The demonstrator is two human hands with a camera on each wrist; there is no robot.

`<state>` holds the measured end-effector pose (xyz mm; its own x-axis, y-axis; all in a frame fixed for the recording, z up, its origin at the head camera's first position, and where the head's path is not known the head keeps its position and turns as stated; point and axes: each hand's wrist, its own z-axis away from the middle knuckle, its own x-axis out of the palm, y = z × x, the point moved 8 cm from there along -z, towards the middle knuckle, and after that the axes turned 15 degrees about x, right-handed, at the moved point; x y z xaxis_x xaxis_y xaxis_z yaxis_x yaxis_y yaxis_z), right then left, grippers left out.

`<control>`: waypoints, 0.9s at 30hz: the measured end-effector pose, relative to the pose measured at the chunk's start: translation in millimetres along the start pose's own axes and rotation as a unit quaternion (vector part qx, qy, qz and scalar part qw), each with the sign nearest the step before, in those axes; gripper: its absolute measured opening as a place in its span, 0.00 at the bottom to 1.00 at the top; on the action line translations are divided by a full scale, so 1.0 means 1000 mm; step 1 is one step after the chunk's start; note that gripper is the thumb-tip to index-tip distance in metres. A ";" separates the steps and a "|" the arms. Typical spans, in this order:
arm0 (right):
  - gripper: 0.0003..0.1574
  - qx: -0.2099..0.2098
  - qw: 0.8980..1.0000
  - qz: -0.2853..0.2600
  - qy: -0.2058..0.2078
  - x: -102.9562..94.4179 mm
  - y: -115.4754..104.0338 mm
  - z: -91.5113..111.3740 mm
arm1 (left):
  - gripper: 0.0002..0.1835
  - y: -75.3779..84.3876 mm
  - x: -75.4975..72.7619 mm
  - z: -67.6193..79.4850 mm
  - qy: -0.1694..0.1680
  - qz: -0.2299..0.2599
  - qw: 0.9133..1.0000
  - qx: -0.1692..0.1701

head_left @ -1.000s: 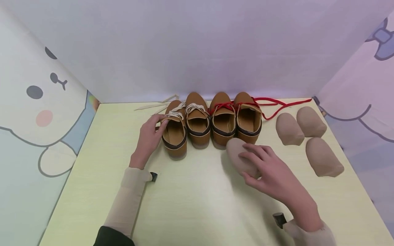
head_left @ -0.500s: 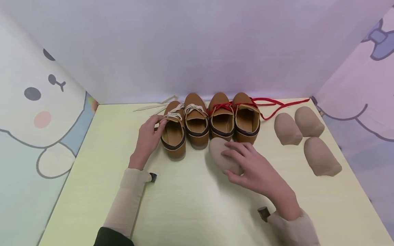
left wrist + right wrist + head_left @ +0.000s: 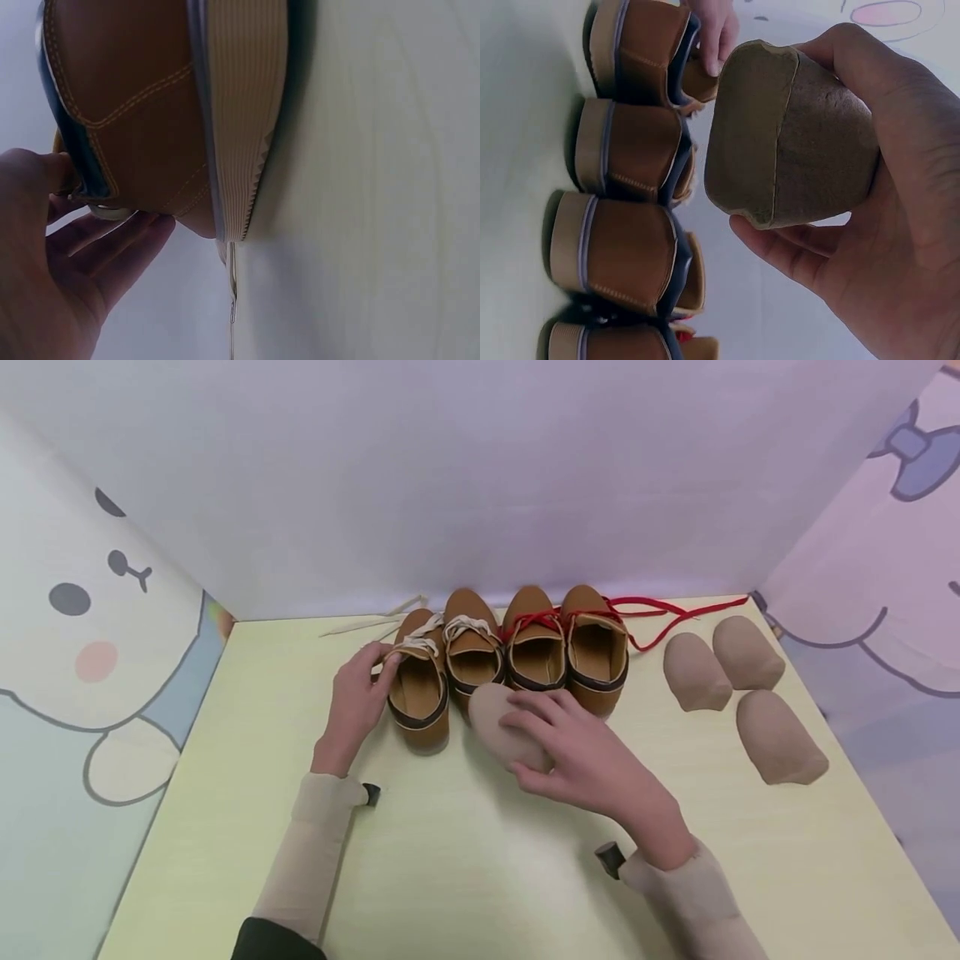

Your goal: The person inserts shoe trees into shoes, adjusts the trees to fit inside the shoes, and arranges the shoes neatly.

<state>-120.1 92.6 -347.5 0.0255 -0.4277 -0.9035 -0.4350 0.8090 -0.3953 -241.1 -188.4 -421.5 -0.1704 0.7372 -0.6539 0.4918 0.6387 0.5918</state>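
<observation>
Four-wheel-free row of brown lace-up shoes stands along the table's back. At its left end is a white-laced shoe, its opening facing me. My left hand pinches that shoe's upper edge near the tongue, thumb at the opening and fingers outside, as the left wrist view shows on the shoe's side. My right hand holds a greyish-beige molded shoe insert above the table, in front of the second white-laced shoe. In the right wrist view the insert's blunt end sits between thumb and fingers.
Two red-laced shoes stand right of the white-laced ones, their red laces trailing right. Three more inserts lie at the table's right. A pale wall rises behind the shoes, with printed side panels.
My right hand has carried the insert leftward, from before the red-laced shoes to before the second white-laced shoe. The left hand keeps its grip on the leftmost shoe. The head view has shifted slightly.
</observation>
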 end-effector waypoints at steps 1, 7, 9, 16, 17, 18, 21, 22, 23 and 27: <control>0.29 -0.003 1.000 0.001 -0.001 0.001 -0.003 -0.003 | 0.15 0.000 0.000 0.000 0.001 -0.001 1.000 0.000; 0.29 -0.019 1.000 -0.001 -0.006 0.003 -0.019 -0.022 | 0.16 0.000 -0.003 0.002 0.001 -0.004 1.000 -0.002; 0.29 -0.021 1.000 0.000 -0.009 0.004 -0.022 -0.028 | 0.16 0.001 -0.004 0.001 0.001 -0.004 1.000 0.001; 0.28 -0.019 1.000 -0.003 -0.024 0.008 -0.031 -0.045 | 0.14 0.004 -0.004 -0.003 0.004 -0.009 1.000 0.008; 0.28 -0.019 1.000 -0.002 -0.025 0.008 -0.032 -0.047 | 0.14 0.004 -0.004 -0.003 0.003 -0.009 1.000 0.008; 0.28 -0.019 0.999 -0.001 -0.026 0.009 -0.033 -0.048 | 0.14 0.004 -0.003 -0.003 0.001 -0.009 1.000 0.007; 0.28 -0.024 0.999 0.000 -0.029 0.011 -0.037 -0.054 | 0.14 0.003 -0.003 -0.002 -0.002 -0.007 1.000 0.005; 0.28 -0.026 0.999 0.001 -0.029 0.012 -0.039 -0.055 | 0.14 0.003 -0.002 -0.001 -0.002 -0.007 1.000 0.004; 0.28 -0.029 0.999 0.004 -0.030 0.013 -0.041 -0.057 | 0.14 0.003 -0.002 -0.001 -0.003 -0.007 1.000 0.004; 0.26 -0.044 0.998 0.017 -0.038 0.017 -0.049 -0.064 | 0.15 0.003 -0.002 0.000 -0.005 -0.005 1.000 0.001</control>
<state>-156.1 20.0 -332.9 0.0767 -0.3657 -0.9276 -0.5142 0.7825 -0.3510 -239.7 -187.5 -418.5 -0.1662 0.7286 -0.6645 0.4915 0.6454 0.5847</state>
